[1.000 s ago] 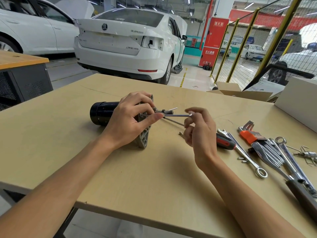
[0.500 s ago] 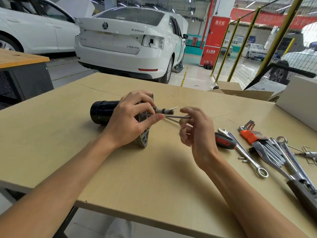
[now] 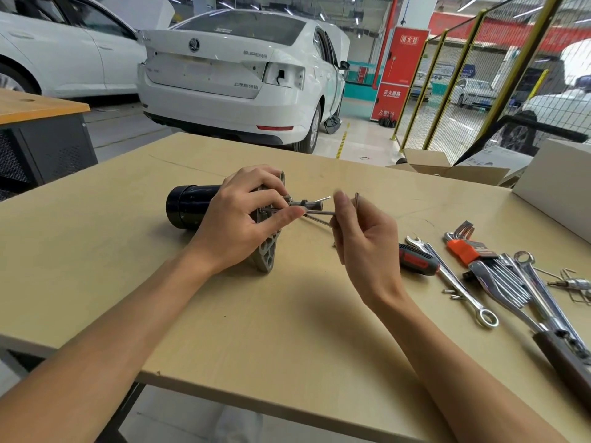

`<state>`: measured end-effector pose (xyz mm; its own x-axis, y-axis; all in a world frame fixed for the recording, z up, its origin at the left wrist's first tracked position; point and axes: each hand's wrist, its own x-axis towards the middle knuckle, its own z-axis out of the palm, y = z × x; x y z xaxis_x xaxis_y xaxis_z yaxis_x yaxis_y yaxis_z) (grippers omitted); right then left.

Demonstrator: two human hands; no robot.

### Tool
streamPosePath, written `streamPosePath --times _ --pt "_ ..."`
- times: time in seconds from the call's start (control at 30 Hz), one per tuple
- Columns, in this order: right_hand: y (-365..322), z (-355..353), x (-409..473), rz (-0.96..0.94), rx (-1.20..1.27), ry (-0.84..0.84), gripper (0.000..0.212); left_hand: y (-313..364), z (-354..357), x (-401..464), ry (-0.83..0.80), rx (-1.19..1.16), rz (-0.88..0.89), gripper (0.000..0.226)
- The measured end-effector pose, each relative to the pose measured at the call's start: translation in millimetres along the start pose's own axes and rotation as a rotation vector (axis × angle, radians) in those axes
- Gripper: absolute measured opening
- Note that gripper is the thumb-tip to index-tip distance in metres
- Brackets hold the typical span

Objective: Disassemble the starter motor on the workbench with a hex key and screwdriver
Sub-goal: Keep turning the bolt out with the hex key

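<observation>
Left hand [image 3: 243, 219] curled over the starter [image 3: 204, 207], gripping its grey flange [image 3: 267, 254], thumb tip touching the hex key [image 3: 319, 213]. Right hand [image 3: 367, 238] raised just right of the starter, fingers pinching the key's bent end; tip blurred. Key's long arm level, running left into the flange face.

Starter lying on its side on the desk [image 3: 287, 330], long axis left to right: black cylinder end pointing left, shaft [image 3: 307, 204] pointing right.

Near the right hand, flat on the desk: red-and-black screwdriver handle [image 3: 415, 259], combination wrench [image 3: 454, 282], orange holder [image 3: 465, 251] carrying a row of hex keys, more chrome wrenches [image 3: 537, 289], a few small loose parts. No writing legible on these.

Open cardboard box [image 3: 447, 169] at the desk's far right edge, contents hidden; a white box [image 3: 556, 199] beside it.

Beyond, a white car [image 3: 236, 78] seen from the rear, Skoda badge and "SUPERB" on the boot lid, Chinese lettering below too small to read. Red cabinet [image 3: 399, 71] with white Chinese characters. Yellow-framed mesh fence [image 3: 479, 91] on the right.
</observation>
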<state>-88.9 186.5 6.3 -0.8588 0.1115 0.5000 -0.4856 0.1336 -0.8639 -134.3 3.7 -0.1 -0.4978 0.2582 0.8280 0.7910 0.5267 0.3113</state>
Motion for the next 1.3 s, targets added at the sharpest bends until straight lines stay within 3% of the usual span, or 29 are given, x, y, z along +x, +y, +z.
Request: streamPosePath --times 0.1,0.3,0.43,0.6,0.8,0.87,0.97,1.13,1.3 --pt "-2.4 -0.3 -1.5 -0.017 0.027 0.007 0.037 0.1 0.3 0.1 0.011 0.019 0.014 0.036" --pt "-3.4 0.3 -3.3 0.098 0.221 -0.138 0.045 -1.7 0.8 0.1 0.025 0.015 0.023 0.036" --pt "-4.2 -2.7 -1.9 0.104 0.205 -0.106 0.023 -0.9 0.8 0.3 0.024 0.013 0.019 0.036" --pt "-3.5 -1.1 -0.2 0.15 0.213 -0.055 0.041 0.6 0.3 -0.2 0.004 -0.014 -0.01 0.039" --pt "0.7 -2.3 3.3 0.276 0.185 -0.001 0.031 2.1 -0.8 0.6 0.004 -0.016 -0.017 0.045" --pt "-0.2 -3.9 4.8 0.338 0.247 -0.022 0.047 1.9 -0.3 0.4 0.008 -0.002 -0.004 0.041" --pt "-2.0 -4.3 4.5 0.302 0.293 -0.126 0.057 1.8 -0.1 0.2 0.008 0.007 0.005 0.037" --pt "0.5 -4.8 2.7 0.197 0.285 -0.137 0.028 1.7 -0.7 0.3 0.004 0.009 -0.002 0.037" --pt "-1.0 -3.3 0.3 0.128 0.237 -0.139 0.037 2.8 -0.7 0.0 -0.01 -0.016 -0.027 0.039"
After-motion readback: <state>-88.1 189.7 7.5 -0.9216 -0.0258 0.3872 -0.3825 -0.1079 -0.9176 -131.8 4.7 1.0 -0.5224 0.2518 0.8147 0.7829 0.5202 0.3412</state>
